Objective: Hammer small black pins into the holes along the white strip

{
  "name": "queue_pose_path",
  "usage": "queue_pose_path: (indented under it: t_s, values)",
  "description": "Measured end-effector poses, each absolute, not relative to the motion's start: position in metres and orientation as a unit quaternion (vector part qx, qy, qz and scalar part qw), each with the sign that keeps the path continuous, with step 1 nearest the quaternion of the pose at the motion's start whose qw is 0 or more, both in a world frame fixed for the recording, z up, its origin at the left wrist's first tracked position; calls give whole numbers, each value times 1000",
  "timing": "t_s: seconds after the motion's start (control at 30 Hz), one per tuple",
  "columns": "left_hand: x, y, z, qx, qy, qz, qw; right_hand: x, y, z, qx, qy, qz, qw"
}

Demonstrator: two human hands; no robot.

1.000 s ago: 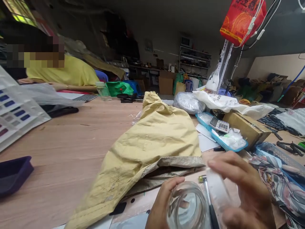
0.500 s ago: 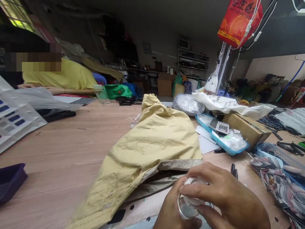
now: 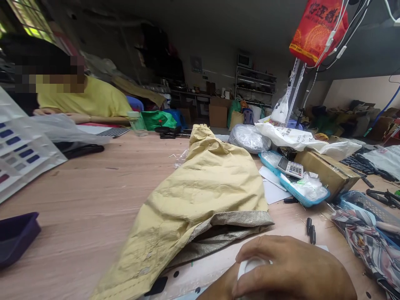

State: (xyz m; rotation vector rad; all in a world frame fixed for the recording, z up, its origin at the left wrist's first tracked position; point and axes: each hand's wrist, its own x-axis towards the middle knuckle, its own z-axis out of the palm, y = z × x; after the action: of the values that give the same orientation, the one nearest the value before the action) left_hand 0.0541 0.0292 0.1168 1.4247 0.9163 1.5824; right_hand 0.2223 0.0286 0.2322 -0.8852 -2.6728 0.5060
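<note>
At the bottom edge, my right hand curls its fingers over a round white lid. Below and left of it, my left hand is partly cut off by the frame, and its fingers are mostly hidden. It is closed around the clear jar under the lid; the jar itself is now covered by my hands. Just beyond my hands lies a yellow woven sack, its grey-lined mouth turned towards me. Two small black cylinders rest to the right of the sack.
Blue trays with a calculator and plastic bags stand at right, beside a cardboard box. Patterned cloth lies near the right edge. At left are a purple tray and white basket. A person in yellow sits across the table.
Both hands and the jar have sunk lower in the view. My right hand now covers more of the lid, and the clear jar wall has gone out of sight.
</note>
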Motion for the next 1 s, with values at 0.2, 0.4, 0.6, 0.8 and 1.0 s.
queue_pose_path:
  t_s: [0.2, 0.4, 0.6, 0.8, 1.0]
  values:
    - [58, 48, 90, 565, 350, 495, 559, 217, 40, 229, -345, -916, 168, 114]
    - [53, 65, 57, 519, 340, 431, 655, 214, 54, 216, -401, -899, 163, 69]
    - [47, 63, 58, 515, 396, 446, 615, 203, 60, 213, -412, -903, 101, 63]
    - [48, 61, 67, 549, 469, 438, 535, 192, 66, 205, -500, -865, 7, 43]
    - [48, 68, 57, 523, 421, 441, 595, 204, 70, 209, -445, -890, 69, 74]
